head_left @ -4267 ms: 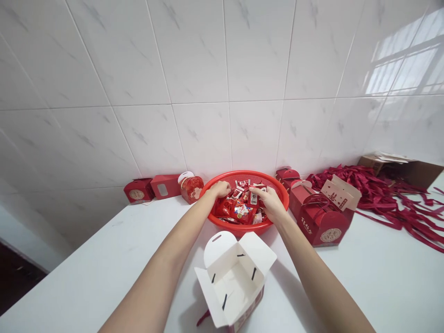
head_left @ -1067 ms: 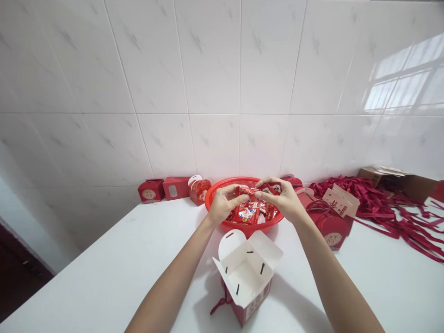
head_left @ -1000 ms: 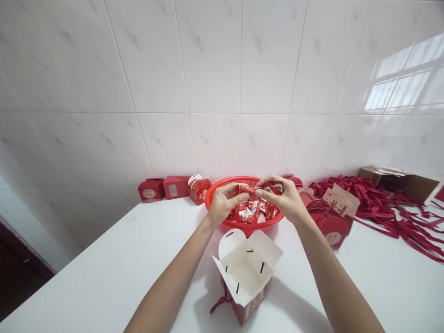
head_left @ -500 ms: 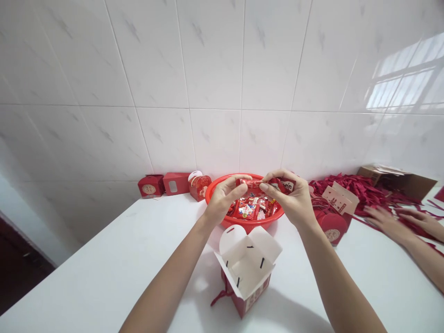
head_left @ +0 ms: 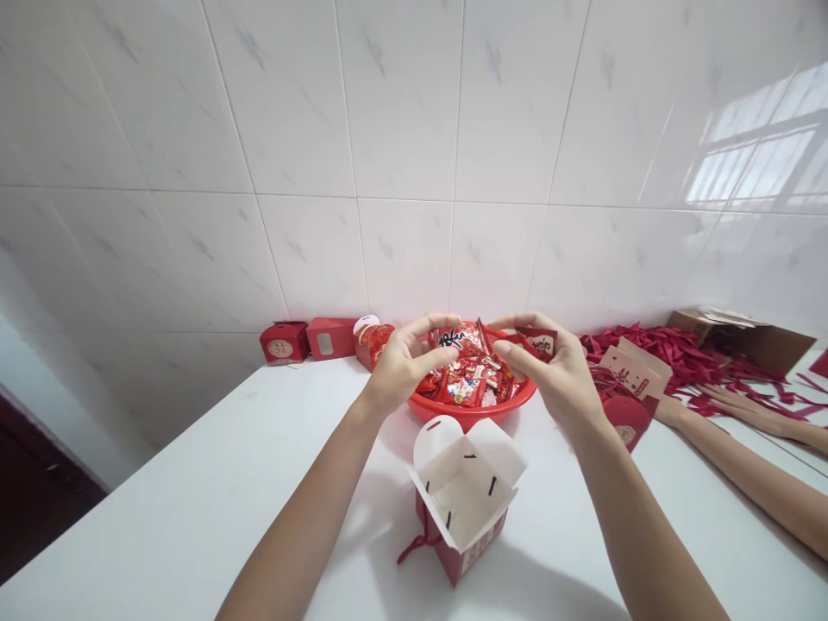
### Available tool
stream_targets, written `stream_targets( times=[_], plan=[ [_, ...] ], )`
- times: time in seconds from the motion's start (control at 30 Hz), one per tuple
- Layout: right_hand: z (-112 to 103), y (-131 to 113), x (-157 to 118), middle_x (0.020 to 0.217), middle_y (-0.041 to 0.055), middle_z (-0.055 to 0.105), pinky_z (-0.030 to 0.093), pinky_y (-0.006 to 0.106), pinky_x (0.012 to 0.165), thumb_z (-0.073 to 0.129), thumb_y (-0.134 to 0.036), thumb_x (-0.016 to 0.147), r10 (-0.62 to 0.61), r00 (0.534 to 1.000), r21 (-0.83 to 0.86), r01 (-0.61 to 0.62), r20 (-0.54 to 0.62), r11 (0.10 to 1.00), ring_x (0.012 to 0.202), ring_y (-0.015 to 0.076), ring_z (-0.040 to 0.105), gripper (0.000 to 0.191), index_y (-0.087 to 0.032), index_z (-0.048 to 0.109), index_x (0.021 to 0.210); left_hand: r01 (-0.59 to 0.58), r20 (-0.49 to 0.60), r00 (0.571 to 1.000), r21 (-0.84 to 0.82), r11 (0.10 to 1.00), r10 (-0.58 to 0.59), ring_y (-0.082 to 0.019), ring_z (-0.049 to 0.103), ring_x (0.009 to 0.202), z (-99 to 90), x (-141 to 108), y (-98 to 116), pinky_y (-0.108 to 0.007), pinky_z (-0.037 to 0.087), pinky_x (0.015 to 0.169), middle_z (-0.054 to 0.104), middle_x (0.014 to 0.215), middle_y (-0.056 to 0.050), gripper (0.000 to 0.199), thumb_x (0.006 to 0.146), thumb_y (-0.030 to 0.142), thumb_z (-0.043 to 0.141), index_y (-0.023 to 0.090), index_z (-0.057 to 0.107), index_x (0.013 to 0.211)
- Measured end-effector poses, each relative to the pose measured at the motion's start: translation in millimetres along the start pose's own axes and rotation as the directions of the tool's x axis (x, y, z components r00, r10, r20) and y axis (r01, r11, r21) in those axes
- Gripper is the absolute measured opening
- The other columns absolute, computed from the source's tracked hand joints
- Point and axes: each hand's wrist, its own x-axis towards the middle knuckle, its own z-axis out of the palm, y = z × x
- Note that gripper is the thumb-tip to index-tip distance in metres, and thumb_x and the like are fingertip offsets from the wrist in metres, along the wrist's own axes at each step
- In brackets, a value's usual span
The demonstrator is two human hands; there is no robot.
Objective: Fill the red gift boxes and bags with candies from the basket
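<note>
Over the near side of a red plastic basket (head_left: 479,421), my left hand (head_left: 404,360) is closed on a shiny red candy packet (head_left: 467,339) with dark lettering. My right hand (head_left: 557,366) grips another dark red candy packet (head_left: 542,344) with a pale label, partly hidden by its fingers. Several wrapped candies (head_left: 462,388) lie in the basket below. Nearer to me stands a red gift box (head_left: 475,556) with its white flaps up; its inside shows black cord ends and no candy. A red ribbon hangs from its left side.
Red boxes (head_left: 285,343) line the wall at the left. On the right are a red box (head_left: 627,421) with a pale card, a heap of crimson ribbons (head_left: 686,349) and a cardboard box (head_left: 769,341). Another person's hands (head_left: 743,410) reach in there.
My hands have moved slightly apart, and the left one's packet now faces me with its lettering showing. The other person's hands have shifted among the ribbons.
</note>
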Motion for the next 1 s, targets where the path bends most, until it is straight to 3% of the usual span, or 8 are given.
stream_targets(
  times=[0.1,0.27,0.47,0.6,0.73,0.9,1.0],
  plan=[
    [0,5,1,0.084,0.0034,0.072,0.049,0.026,0.056,0.081,-0.042,0.074,0.114,0.991,0.063,-0.109,-0.072,0.992,0.067,0.0151,0.063,0.03,-0.02,0.071,0.091,-0.018,0.026,1.0,0.043,0.999,0.017,-0.024,0.069,0.097,2.1,-3,0,-0.033,0.059,0.08,0.071,0.111,-0.008,0.04,0.072,0.022,0.078,0.018,0.069,0.111],
    [2,9,-1,0.066,-0.0024,0.063,0.037,0.023,0.045,0.087,-0.041,0.068,0.211,0.976,0.155,-0.217,0.057,0.964,0.049,0.0083,0.047,0.036,-0.02,0.069,0.091,-0.124,0.084,0.99,0.169,0.978,0.111,-0.027,0.06,0.122,9.8,-9,5,-0.037,0.055,0.097,0.066,0.125,-0.009,0.04,0.074,0.018,0.077,0.019,0.067,0.113],
    [-1,8,-4,0.056,-0.0063,0.054,0.033,0.022,0.044,0.089,-0.036,0.066,0.224,0.97,0.292,-0.243,0.097,0.925,0.045,0.0066,0.042,0.034,-0.02,0.066,0.086,-0.098,0.142,0.986,0.068,0.993,0.087,-0.025,0.07,0.103,8.4,-11,5,-0.04,0.06,0.09,0.07,0.117,-0.009,0.051,0.076,0.02,0.077,0.02,0.061,0.124],
    [0,7,-4,0.054,-0.0069,0.053,0.033,0.022,0.045,0.089,-0.035,0.065,0.225,0.97,0.316,-0.243,0.09,0.917,0.045,0.0069,0.042,0.034,-0.02,0.065,0.084,-0.105,0.146,0.985,0.06,0.993,0.095,-0.025,0.07,0.104,6.0,-11,2,-0.037,0.061,0.087,0.069,0.122,-0.01,0.054,0.074,0.021,0.079,0.021,0.061,0.125],
    [2,5,-5,0.056,-0.0064,0.054,0.034,0.022,0.046,0.088,-0.035,0.067,0.205,0.976,0.318,-0.217,0.071,0.923,0.046,0.0064,0.042,0.032,-0.02,0.065,0.083,-0.06,0.115,0.992,0.091,0.994,0.049,-0.026,0.07,0.105,5.8,-10,0,-0.035,0.061,0.083,0.067,0.126,-0.011,0.056,0.074,0.029,0.082,0.021,0.062,0.125],
    [0,3,-6,0.073,-0.0022,0.063,0.041,0.023,0.049,0.087,-0.036,0.068,0.194,0.975,0.219,-0.215,0.113,0.952,0.053,0.0083,0.051,0.032,-0.02,0.068,0.087,0.015,0.014,1.0,0.149,0.989,-0.017,-0.022,0.072,0.088,6.2,-8,2,-0.032,0.06,0.075,0.076,0.096,-0.008,0.04,0.073,0.041,0.083,0.016,0.073,0.103],
    [-2,1,-6,0.082,0.0011,0.068,0.048,0.025,0.056,0.088,-0.036,0.067,0.177,0.97,0.154,-0.202,0.164,0.967,0.064,0.0122,0.06,0.032,-0.02,0.071,0.089,0.008,0.057,0.998,0.152,0.988,-0.017,-0.022,0.072,0.085,6.3,-10,5,-0.031,0.06,0.074,0.077,0.092,-0.007,0.037,0.071,0.039,0.085,0.016,0.075,0.097]
  ],
)
